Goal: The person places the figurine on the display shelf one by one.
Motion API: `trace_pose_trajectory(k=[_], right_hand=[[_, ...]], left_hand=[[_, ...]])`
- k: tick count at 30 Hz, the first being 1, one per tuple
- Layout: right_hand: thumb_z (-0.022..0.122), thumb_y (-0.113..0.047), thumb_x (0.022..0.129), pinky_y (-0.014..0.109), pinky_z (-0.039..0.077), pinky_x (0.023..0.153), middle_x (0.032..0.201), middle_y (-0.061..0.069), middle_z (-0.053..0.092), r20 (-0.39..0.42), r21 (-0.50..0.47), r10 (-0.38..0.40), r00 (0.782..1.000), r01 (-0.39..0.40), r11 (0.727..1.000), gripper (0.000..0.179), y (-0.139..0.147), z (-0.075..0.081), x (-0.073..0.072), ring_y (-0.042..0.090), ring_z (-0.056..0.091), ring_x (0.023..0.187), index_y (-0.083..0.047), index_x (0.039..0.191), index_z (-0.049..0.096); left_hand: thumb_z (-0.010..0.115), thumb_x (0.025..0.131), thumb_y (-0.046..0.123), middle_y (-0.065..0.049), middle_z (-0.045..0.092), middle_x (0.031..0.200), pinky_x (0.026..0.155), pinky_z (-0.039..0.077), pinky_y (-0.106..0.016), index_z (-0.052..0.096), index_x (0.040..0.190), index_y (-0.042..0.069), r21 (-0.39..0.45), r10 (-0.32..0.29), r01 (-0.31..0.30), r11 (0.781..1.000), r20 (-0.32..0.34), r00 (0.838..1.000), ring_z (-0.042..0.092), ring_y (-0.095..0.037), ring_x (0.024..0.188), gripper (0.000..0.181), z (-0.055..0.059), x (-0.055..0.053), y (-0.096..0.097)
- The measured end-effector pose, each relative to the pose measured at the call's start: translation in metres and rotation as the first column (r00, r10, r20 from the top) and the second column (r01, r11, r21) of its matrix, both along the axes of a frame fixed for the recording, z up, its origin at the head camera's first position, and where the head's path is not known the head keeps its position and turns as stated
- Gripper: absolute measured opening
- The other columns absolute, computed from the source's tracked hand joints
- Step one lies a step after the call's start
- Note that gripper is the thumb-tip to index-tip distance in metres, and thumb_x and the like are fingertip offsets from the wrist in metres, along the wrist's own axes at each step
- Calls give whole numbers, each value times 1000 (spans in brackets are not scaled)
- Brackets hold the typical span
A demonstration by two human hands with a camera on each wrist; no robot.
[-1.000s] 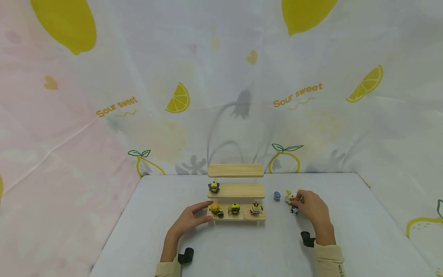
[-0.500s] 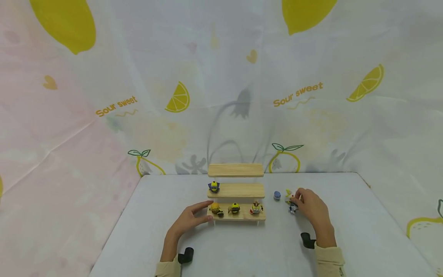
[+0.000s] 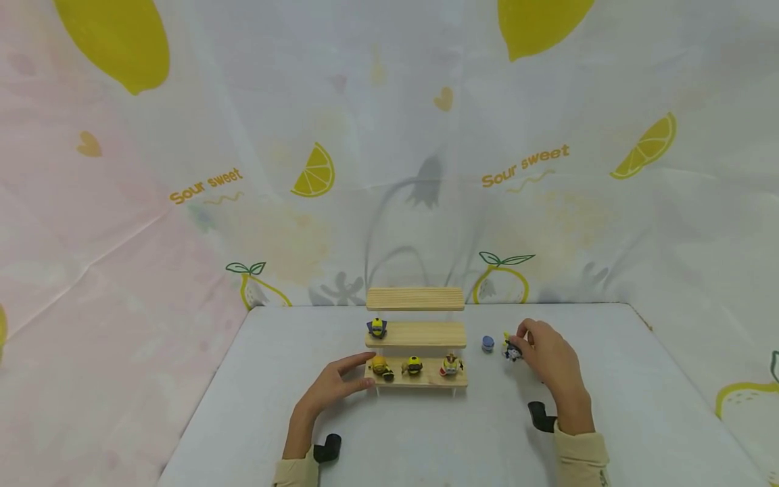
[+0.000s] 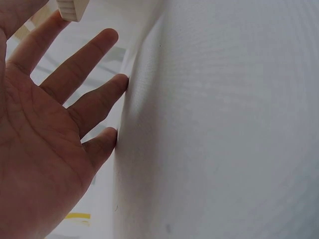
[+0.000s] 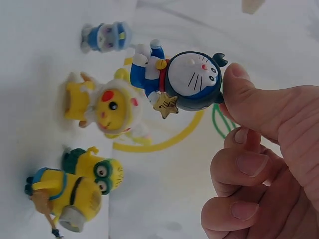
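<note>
My right hand point(image 3: 550, 358) pinches a Doraemon figurine point(image 5: 192, 77) by the head between thumb and fingers. It is held above the table, lying sideways in the right wrist view, with a gold star at its arm. Beside it stand a Pikachu figurine in a white hood point(image 5: 107, 112), a small blue-capped figurine point(image 5: 106, 37) and two Minion figurines point(image 5: 75, 194). At the left end of a three-tier wooden display shelf point(image 3: 426, 334), my left hand point(image 3: 335, 385) rests with thumb and forefinger at the lowest board. Its other fingers point(image 4: 82, 64) are spread straight in the left wrist view.
The lowest board carries three figurines, among them a Minion with a black band point(image 3: 412, 366) and one in a brown hat point(image 3: 450, 365). A caped Minion point(image 3: 376, 328) stands on the middle board's left end. Behind the white table point(image 3: 402, 439) hangs a lemon-printed cloth point(image 3: 389, 135).
My right hand has raised the Doraemon figurine from the table and carried it slightly farther back, so it now overlaps the Pikachu in the head view. The left hand stays put.
</note>
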State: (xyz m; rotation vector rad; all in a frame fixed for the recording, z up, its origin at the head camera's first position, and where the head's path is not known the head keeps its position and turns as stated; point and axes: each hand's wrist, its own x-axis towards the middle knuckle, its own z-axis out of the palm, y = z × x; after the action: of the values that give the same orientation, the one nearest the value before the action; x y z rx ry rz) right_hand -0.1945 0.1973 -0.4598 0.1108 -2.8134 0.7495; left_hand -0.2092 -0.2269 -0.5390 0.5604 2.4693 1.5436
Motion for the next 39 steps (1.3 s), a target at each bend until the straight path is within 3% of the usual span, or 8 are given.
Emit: trace_pose_trajectory(k=[7, 17, 25, 33, 39], right_hand=[[73, -22, 91, 31, 36, 51, 78, 2, 51, -42, -12, 27, 999, -27, 1000, 16, -9, 10, -3, 17, 44, 62, -13, 88, 60], [72, -23, 93, 31, 34, 50, 75, 1, 50, -109, -43, 81, 991, -86, 995, 16, -29, 29, -11, 16, 42, 58, -14, 87, 59], [73, -20, 92, 31, 35, 49, 74, 1, 49, -184, -51, 137, 973, -149, 988, 16, -45, 46, -21, 16, 42, 57, -13, 86, 59], [75, -21, 90, 30, 35, 48, 72, -1, 49, -211, -57, 183, 960, -199, 978, 18, -64, 56, -29, 15, 43, 59, -14, 84, 59], [74, -21, 91, 31, 37, 49, 72, 0, 49, -208, -61, 223, 952, -240, 969, 17, -80, 60, -35, 15, 42, 58, -13, 85, 60]], left_hand=[[77, 87, 35, 5, 56, 140, 114, 29, -53, 59, 139, 18, 2, -13, 13, 1000, 5, 1000, 38, -25, 140, 58, -2, 0, -1], [77, 86, 34, 7, 55, 140, 114, 29, -51, 59, 138, 24, 10, -9, 9, 1000, 8, 1000, 38, -23, 140, 56, -3, 0, 0], [76, 87, 34, 5, 55, 141, 114, 30, -52, 59, 138, 22, 3, -16, 16, 1000, -15, 1000, 39, -25, 139, 55, -2, -2, -1], [77, 87, 27, 2, 55, 141, 115, 28, -53, 60, 138, 19, 13, -10, 10, 1000, -7, 1000, 37, -27, 140, 54, 0, 0, -1], [76, 89, 19, -7, 55, 141, 114, 27, -55, 57, 139, 6, 23, -32, 32, 999, 7, 999, 36, -32, 140, 55, 25, 10, 4]])
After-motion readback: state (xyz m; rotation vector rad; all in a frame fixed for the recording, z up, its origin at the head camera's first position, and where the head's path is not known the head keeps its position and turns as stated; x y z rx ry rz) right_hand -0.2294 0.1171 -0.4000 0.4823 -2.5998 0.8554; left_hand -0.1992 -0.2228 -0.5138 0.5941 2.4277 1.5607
